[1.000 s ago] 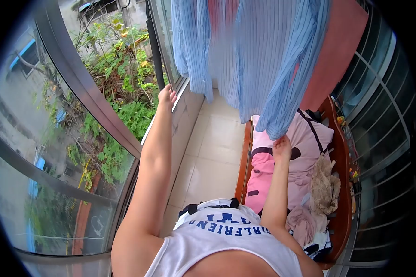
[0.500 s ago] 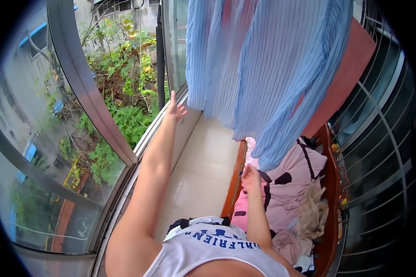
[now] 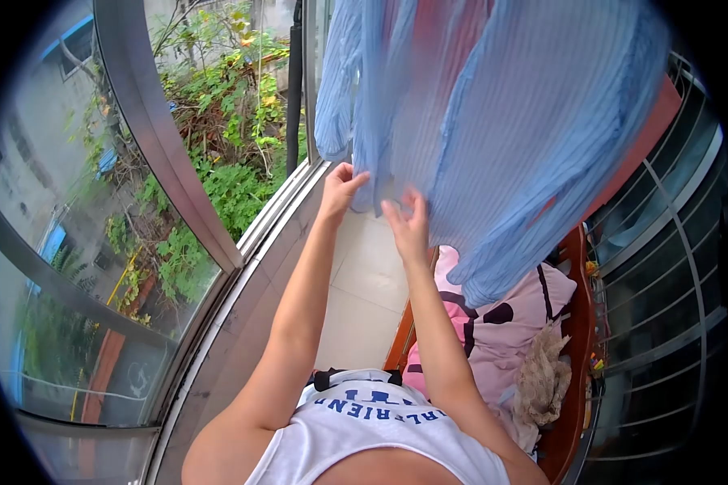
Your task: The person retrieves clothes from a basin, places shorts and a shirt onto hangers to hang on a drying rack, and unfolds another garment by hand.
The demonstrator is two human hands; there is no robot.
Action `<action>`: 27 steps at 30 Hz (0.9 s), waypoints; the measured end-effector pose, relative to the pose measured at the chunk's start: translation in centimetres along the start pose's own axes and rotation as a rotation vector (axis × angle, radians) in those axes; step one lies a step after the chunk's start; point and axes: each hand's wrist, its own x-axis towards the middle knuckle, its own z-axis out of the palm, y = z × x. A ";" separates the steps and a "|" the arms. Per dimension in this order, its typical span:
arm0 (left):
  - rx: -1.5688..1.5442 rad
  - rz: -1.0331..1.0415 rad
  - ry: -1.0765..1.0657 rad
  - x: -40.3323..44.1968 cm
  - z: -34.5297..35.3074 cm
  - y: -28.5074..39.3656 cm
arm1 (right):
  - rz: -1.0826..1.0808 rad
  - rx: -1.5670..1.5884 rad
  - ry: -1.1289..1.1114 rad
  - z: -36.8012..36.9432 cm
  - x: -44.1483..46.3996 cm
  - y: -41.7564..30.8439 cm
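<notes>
A sheer blue pleated garment (image 3: 534, 137) hangs from above, with its long sleeves and hem dangling in front of me. My left hand (image 3: 344, 191) is closed in a pinch at the lower left edge of the blue cloth. Just to its right, my right hand (image 3: 408, 218) is raised by the hem with thumb and fingers apart, its fingertips a little blurred. No cloth shows between those fingers. Behind the blue garment a red cloth (image 3: 651, 141) hangs at the right.
An open window with a metal frame (image 3: 166, 141) is at the left, plants outside. Below right, a wooden bench (image 3: 576, 339) bears pink bedding (image 3: 493, 331) and a beige lace cloth (image 3: 542, 376). Pale floor tiles (image 3: 356, 315) lie below my hands. Curved bars (image 3: 675, 202) line the right.
My left hand has moved right from the window to the cloth and closed. My right hand has left the dangling sleeve and moved up and left, near my left hand. The blue cloth has swung.
</notes>
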 end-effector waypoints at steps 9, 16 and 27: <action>0.731 0.471 0.569 -1.1 -3.6 5.6 | 0.185 0.138 0.190 -1.9 3.3 3.6; 0.361 0.335 0.163 5.1 -5.7 8.2 | -0.478 -0.389 0.425 0.2 0.1 -7.5; 0.014 0.106 -0.097 -4.1 -0.9 13.1 | 0.069 0.524 -0.290 3.7 7.7 -12.0</action>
